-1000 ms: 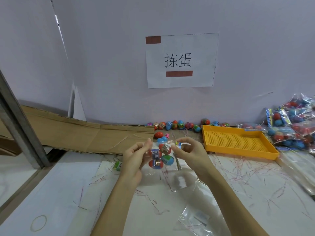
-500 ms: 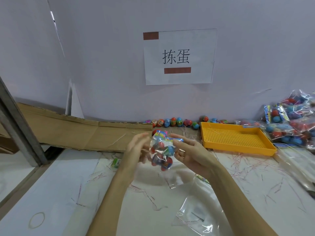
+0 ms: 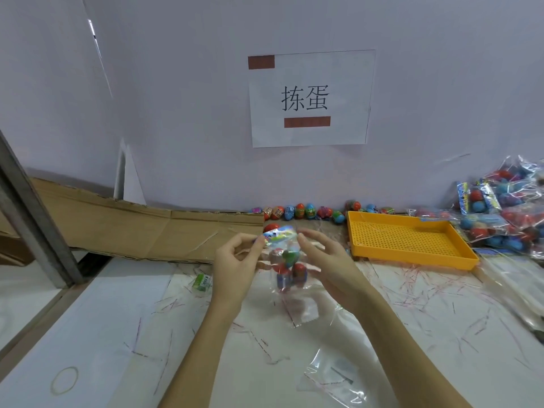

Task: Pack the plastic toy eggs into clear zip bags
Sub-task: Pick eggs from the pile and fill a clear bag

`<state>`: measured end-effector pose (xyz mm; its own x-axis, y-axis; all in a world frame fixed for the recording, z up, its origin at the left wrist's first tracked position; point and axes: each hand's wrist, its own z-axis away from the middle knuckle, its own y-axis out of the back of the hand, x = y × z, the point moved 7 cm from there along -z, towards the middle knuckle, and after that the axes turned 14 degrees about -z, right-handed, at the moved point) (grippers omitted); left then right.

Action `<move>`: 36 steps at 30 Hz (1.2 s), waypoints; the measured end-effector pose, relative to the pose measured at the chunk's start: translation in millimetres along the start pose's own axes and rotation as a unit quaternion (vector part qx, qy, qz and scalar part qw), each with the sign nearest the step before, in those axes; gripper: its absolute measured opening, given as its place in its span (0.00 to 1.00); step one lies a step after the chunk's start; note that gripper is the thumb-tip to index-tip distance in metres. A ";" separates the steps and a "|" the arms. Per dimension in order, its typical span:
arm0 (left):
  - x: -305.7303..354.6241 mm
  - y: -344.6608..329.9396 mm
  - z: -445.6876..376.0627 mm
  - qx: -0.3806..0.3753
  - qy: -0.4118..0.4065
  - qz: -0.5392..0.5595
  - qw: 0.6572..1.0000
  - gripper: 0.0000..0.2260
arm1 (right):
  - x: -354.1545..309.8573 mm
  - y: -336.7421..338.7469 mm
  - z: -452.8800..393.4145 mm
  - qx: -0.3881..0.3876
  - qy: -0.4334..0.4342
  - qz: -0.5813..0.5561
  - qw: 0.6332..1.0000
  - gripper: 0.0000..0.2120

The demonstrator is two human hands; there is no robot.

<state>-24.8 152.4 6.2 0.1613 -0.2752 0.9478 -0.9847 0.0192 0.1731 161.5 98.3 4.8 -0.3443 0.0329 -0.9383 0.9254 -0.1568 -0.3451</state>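
At the lower left of the frame a rubber band (image 3: pixel 64 380) lies on the white table (image 3: pixel 123 313), with flattened cardboard (image 3: pixel 141 228) above it along the wall. Near centre, the left hand (image 3: pixel 235 266) pinches the printed top edge of a clear zip bag (image 3: pixel 284 260) between thumb and curled fingers; toy eggs (image 3: pixel 290 269) hang inside it, just right of those fingers. The right hand (image 3: pixel 326 266) is beside the bag, fingers relaxed and apart. Loose eggs (image 3: pixel 300 212) line the wall behind. Right of centre sits a yellow tray (image 3: pixel 412 240), and filled bags (image 3: pixel 506 213) pile at the far right.
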 end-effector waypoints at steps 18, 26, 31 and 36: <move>8.2 5.9 2.1 -0.014 -0.009 -0.034 0.999 0.07 | -2.4 -9.3 7.0 -0.011 0.008 0.075 0.997 0.20; 31.9 1.4 10.9 0.031 -0.134 -0.138 0.981 0.07 | 1.9 -15.1 6.5 0.021 0.005 -0.023 1.000 0.15; 23.0 12.5 6.9 0.077 -0.113 -0.125 0.983 0.04 | 11.6 -26.5 13.8 -0.129 -0.100 -0.027 0.986 0.17; 21.2 17.3 0.8 0.077 -0.110 -0.127 0.983 0.03 | 9.3 -18.0 12.5 -0.149 -0.079 0.017 0.986 0.14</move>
<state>-38.5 146.1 29.1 0.4020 -0.4544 0.7949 -0.9154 -0.2187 0.3379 139.7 89.1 2.5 -0.3104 -0.1243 -0.9425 0.9343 0.1430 -0.3265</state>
